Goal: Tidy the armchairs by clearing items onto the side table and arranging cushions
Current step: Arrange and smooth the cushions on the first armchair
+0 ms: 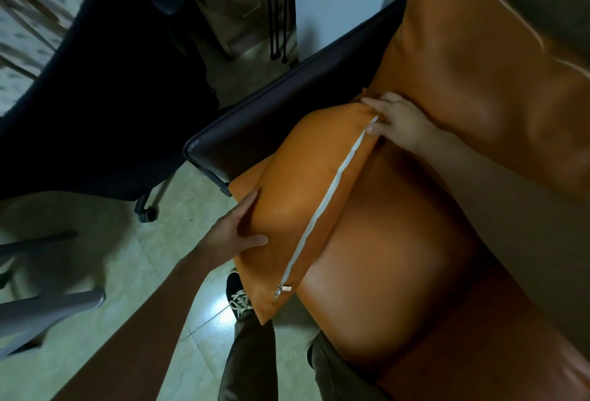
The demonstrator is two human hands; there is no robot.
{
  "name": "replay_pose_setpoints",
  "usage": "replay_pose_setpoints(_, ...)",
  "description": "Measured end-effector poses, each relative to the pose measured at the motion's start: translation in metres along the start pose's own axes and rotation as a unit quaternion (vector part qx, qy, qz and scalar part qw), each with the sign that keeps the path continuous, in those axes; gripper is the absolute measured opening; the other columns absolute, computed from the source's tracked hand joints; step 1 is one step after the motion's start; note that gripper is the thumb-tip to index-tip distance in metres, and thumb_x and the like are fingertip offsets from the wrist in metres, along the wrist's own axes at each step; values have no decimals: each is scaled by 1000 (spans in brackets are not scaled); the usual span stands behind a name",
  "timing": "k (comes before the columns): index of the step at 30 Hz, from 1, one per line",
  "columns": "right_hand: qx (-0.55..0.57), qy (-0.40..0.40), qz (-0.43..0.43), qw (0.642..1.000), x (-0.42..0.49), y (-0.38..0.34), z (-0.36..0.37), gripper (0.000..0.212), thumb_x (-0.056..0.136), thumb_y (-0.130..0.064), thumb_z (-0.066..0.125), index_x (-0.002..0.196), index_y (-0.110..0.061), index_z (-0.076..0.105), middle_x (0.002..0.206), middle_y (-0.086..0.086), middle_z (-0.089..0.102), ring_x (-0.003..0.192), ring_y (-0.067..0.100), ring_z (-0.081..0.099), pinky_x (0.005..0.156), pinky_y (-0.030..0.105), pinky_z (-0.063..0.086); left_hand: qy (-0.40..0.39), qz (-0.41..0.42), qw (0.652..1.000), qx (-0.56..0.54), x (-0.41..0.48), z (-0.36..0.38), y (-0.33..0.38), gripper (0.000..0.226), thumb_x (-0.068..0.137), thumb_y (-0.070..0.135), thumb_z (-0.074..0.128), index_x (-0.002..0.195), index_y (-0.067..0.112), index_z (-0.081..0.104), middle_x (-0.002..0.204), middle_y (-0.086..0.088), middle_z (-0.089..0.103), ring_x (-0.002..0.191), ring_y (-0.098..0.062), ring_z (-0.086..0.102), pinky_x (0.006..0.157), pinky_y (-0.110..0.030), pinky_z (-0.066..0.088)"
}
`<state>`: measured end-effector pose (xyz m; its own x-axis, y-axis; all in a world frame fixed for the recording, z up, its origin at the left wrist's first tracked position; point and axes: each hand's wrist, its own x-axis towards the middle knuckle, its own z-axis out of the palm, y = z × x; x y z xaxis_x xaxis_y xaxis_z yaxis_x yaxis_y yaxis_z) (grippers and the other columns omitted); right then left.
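The cushion (297, 196) stands on edge along the armchair seat's (392, 273) armrest (255, 125) side, left hand (234, 231) clasping its near edge between thumb and fingers, right hand (396, 121) pinching the far corner; if either grip slackened, its overhanging front corner could probably drag it to the floor (178, 273).

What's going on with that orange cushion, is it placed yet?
A person holds the square orange leather-look cushion with the white zipper in both hands. The left hand grips its near side edge; the right hand pinches the far corner by the zipper end. The cushion is held on edge over the front of the orange armchair seat, beside the dark brown armrest. It is not yet set against the orange backrest.
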<state>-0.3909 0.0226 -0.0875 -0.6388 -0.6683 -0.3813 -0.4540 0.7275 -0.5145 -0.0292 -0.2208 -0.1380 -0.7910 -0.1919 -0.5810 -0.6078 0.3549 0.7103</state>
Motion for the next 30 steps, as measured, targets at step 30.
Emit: replay_pose_setpoints(30,184,63,19,981,-20,22,11,68,93,-45,65,149,-55,29,161,-2,22,146,20,28,119,41,26,270,21,936,-224,2,-33,11,81,75,18,88,142,38,46,129,28,55,120,-2,57,96,-32,51)
